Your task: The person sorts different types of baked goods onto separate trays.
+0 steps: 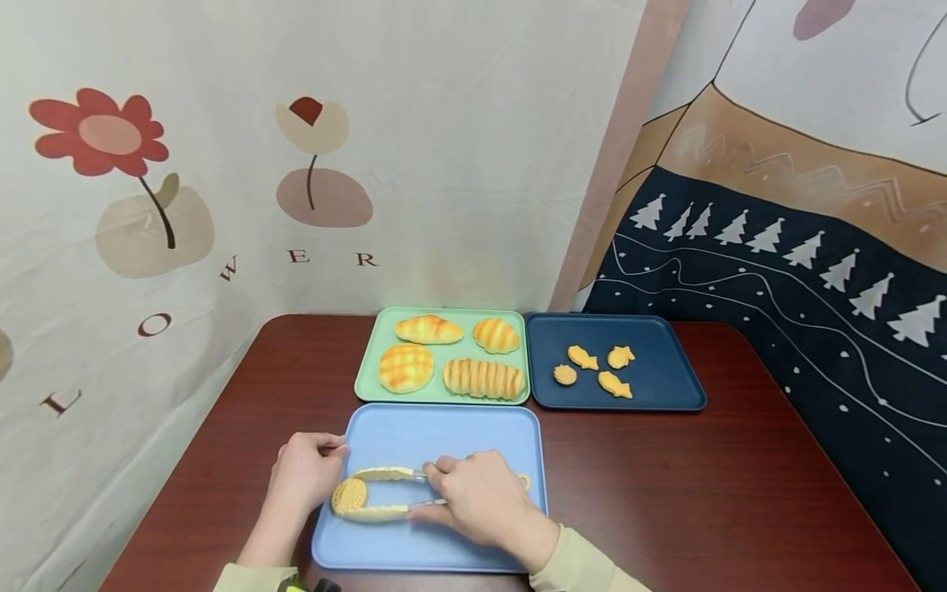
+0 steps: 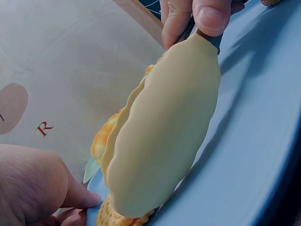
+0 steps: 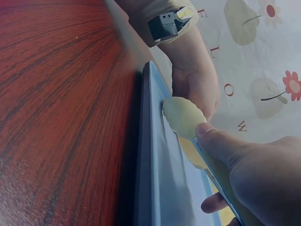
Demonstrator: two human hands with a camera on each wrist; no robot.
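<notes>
My right hand point(image 1: 484, 501) grips a pair of tongs point(image 1: 376, 515) with cream, scalloped ends, above the light blue tray point(image 1: 444, 426). Between the tong ends, at the tray's left side, is a round golden biscuit point(image 1: 349, 496). In the left wrist view one tong end point(image 2: 169, 117) covers much of the biscuit point(image 2: 104, 212); whether both ends press on it I cannot tell. My left hand point(image 1: 305, 470) pinches the tray's left rim, its thumb on the edge in the left wrist view. In the right wrist view the right thumb point(image 3: 218, 141) lies along the tongs.
Behind stands a green tray point(image 1: 444, 398) with several bread pieces, including a striped loaf point(image 1: 484, 378). Right of it, a dark blue tray point(image 1: 666, 370) bears several small biscuits, some fish-shaped point(image 1: 616, 384). The brown table point(image 1: 629, 493) meets a printed curtain point(image 1: 459, 164) at the back.
</notes>
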